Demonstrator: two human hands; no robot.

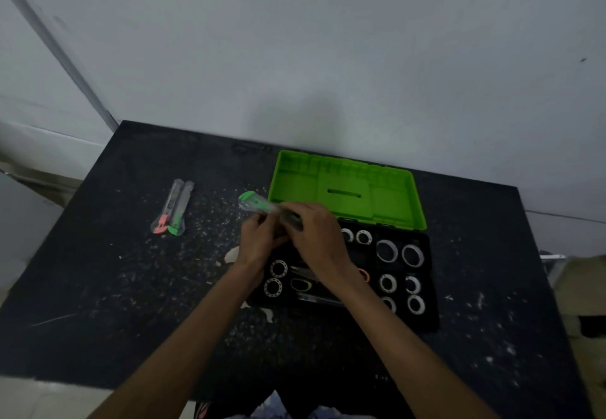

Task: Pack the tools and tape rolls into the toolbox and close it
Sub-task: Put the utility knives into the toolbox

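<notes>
A black toolbox (429, 290) is seen open on a dark, speckled table (98, 303), its green lid (347, 189) laid back toward the wall (328, 41). White tape rolls (387, 250) are lodged in the right-hand compartments, and two more rolls (278, 268) sit in the left part of the tray. Slim tools are partly visible in the middle section, beneath the forearms; their kind cannot be told.

A cutter (259, 202) with a clear body and green end is held above the toolbox's far left corner, tilted, its green end pointing left and away. It is gripped by the right hand (318, 235), fingers curled over its near end. The left hand (259, 238) is raised just beside it, fingers curled toward the same tool; whether it is actually pinched there cannot be told.

Two further cutters (172, 210), one with a red tip and one with a green tip, are lying side by side and touching on the table, well left of the toolbox.
</notes>
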